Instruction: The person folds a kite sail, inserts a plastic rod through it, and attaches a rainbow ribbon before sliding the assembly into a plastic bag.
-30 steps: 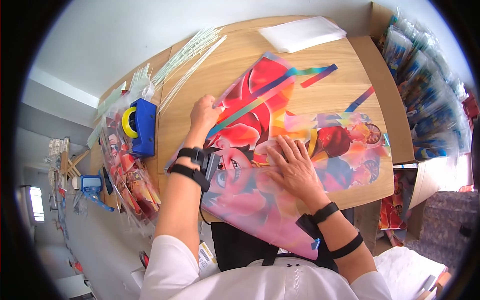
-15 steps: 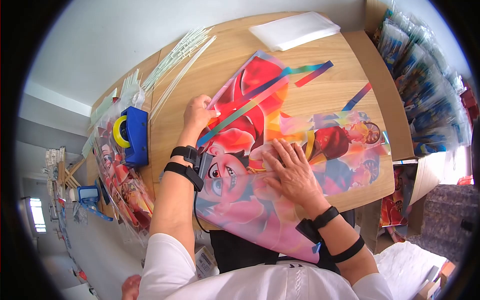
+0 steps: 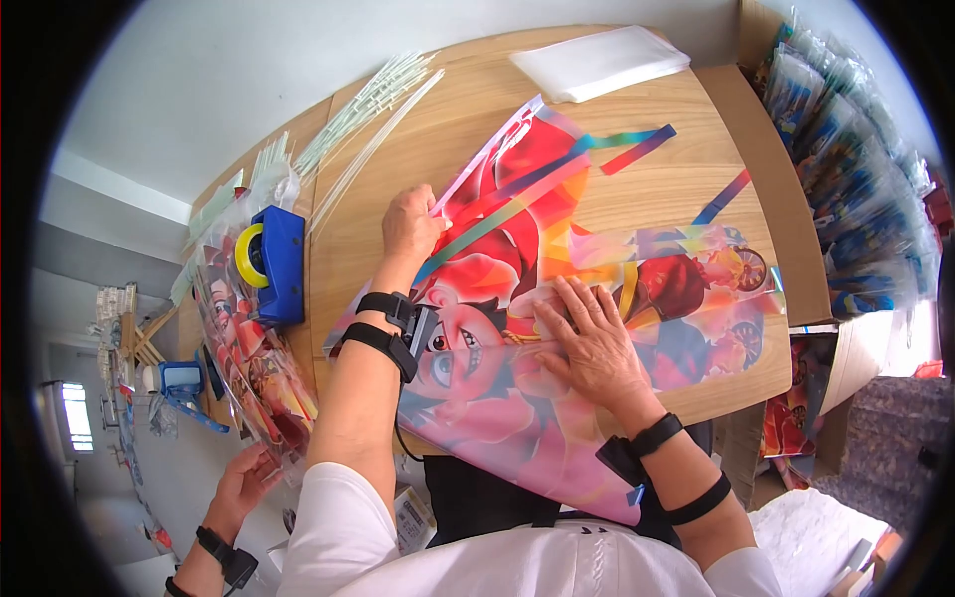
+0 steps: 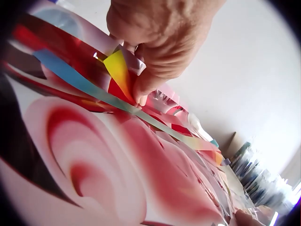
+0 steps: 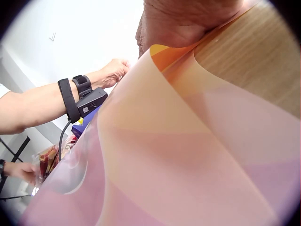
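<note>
A thin, glossy printed sheet with a red and pink cartoon figure lies folded across the table, its near corner hanging past the front edge. My left hand pinches the sheet's left edge between thumb and curled fingers; in the left wrist view the thumb presses beside a yellow-orange ribbon end. A blue-green ribbon crosses the print near that hand. With fingers spread, my right hand rests flat on the middle of the sheet. In the right wrist view the folded layer bulges below the palm.
A blue tape dispenser stands left, beside a plastic-wrapped bundle of prints touched by another person's hand. Thin white rods and clear plastic sheets lie at the back. A carton of bagged items stands right.
The sheet's far left edge now curls up, showing a pale strip. Another person's hand has come in at lower left by the wrapped bundle. My right hand stays on the sheet.
</note>
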`<state>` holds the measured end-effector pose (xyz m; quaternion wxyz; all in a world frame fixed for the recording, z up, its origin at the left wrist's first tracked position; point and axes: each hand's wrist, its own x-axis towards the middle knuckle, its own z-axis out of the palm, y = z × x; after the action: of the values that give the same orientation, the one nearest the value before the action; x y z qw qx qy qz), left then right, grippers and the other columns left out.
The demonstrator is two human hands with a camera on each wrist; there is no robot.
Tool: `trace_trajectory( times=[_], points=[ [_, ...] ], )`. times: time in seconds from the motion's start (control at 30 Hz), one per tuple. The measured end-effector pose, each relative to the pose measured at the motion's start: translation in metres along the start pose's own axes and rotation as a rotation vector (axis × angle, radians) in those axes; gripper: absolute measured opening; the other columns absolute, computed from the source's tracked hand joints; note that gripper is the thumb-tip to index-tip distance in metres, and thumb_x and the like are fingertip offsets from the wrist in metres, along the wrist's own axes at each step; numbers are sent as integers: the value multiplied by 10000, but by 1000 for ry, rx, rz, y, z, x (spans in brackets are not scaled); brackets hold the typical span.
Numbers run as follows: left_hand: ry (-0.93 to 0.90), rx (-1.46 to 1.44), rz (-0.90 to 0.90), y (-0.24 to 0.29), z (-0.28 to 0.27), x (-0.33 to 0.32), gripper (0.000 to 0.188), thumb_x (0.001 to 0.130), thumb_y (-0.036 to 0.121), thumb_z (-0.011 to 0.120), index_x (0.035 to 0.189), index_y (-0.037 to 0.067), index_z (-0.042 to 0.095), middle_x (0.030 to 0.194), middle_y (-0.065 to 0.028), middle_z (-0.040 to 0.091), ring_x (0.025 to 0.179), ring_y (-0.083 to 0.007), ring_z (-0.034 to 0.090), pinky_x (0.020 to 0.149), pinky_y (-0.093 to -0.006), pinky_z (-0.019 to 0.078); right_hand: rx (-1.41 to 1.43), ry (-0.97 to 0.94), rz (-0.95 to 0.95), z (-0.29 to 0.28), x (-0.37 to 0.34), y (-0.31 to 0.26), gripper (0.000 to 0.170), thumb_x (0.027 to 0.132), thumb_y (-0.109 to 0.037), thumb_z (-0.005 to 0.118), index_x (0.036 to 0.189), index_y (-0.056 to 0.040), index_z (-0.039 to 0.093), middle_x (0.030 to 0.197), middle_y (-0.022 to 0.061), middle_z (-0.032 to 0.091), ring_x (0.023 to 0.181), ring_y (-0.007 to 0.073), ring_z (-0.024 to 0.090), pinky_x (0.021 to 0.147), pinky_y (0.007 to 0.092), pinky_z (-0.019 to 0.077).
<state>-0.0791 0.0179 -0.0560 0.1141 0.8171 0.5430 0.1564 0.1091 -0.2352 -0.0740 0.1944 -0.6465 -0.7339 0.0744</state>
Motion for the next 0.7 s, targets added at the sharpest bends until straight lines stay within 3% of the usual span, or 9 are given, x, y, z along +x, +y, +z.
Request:
trace_trajectory(
  times=[0.07, 0.27, 0.4, 0.47, 0.5, 0.57, 0.6, 0.67, 0.7],
  points=[
    [143, 6, 134, -2, 6, -2, 385, 600, 124, 851, 821, 46, 545, 857, -134, 597, 843, -367, 588, 719, -459, 477, -4, 0, -3, 0, -1, 0, 603, 879, -465, 558, 1401, -172, 479, 1502, 132, 369, 1417, 287, 302, 1170, 470, 184],
    [259, 223, 387, 8, 8, -8, 263, 665, 59, 761, 821, 46, 550, 882, -118, 597, 859, -345, 596, 739, -456, 499, -8, -23, -1, -2, 0, -1, 613, 877, -464, 558, 1407, -168, 470, 1507, 138, 361, 1421, 289, 294, 1169, 472, 186],
    [237, 327, 425, 10, 17, -10, 242, 683, 52, 734, 841, 46, 551, 888, -114, 599, 886, -327, 601, 764, -445, 506, -1, -35, 0, -3, 1, -1, 624, 876, -465, 560, 1414, -164, 462, 1507, 137, 358, 1423, 292, 288, 1170, 472, 184],
    [109, 221, 195, 9, 20, -8, 292, 680, 66, 756, 907, 42, 575, 893, -119, 600, 929, -328, 596, 792, -440, 507, -5, -39, -1, -3, 1, -1, 626, 876, -465, 560, 1415, -163, 459, 1507, 137, 357, 1424, 292, 286, 1171, 472, 182],
    [112, 221, 193, 10, 18, -8, 292, 680, 66, 756, 907, 42, 575, 893, -119, 600, 929, -328, 596, 792, -440, 507, 7, -44, 4, -3, 2, -1, 635, 866, -452, 577, 1420, -166, 455, 1510, 134, 349, 1426, 296, 279, 1175, 475, 174],
    [323, 50, 126, 12, 14, -9, 379, 668, 107, 801, 982, 44, 599, 910, -124, 611, 968, -325, 592, 819, -442, 502, 19, -50, 6, -3, 2, -1, 646, 856, -439, 594, 1424, -169, 450, 1513, 132, 342, 1428, 300, 271, 1179, 478, 166],
    [324, 51, 123, 7, 15, -6, 379, 668, 107, 801, 982, 44, 599, 910, -124, 611, 968, -325, 592, 819, -442, 502, 26, -49, 11, -3, 2, -1, 642, 857, -438, 594, 1421, -167, 453, 1511, 133, 344, 1426, 300, 273, 1179, 479, 165],
    [89, -27, -103, -4, 16, 3, 427, 639, 156, 847, 994, 55, 632, 948, -126, 626, 995, -321, 591, 835, -443, 495, 34, -50, 15, -3, 2, -2, 638, 858, -436, 594, 1418, -165, 456, 1508, 135, 345, 1425, 301, 275, 1180, 480, 165],
    [90, -27, -104, -5, 15, 3, 427, 639, 156, 847, 994, 55, 632, 948, -126, 626, 995, -321, 591, 835, -443, 495, 33, -50, 18, -3, 2, -2, 633, 859, -434, 594, 1416, -163, 459, 1507, 135, 346, 1424, 301, 276, 1180, 481, 164]
  ],
)
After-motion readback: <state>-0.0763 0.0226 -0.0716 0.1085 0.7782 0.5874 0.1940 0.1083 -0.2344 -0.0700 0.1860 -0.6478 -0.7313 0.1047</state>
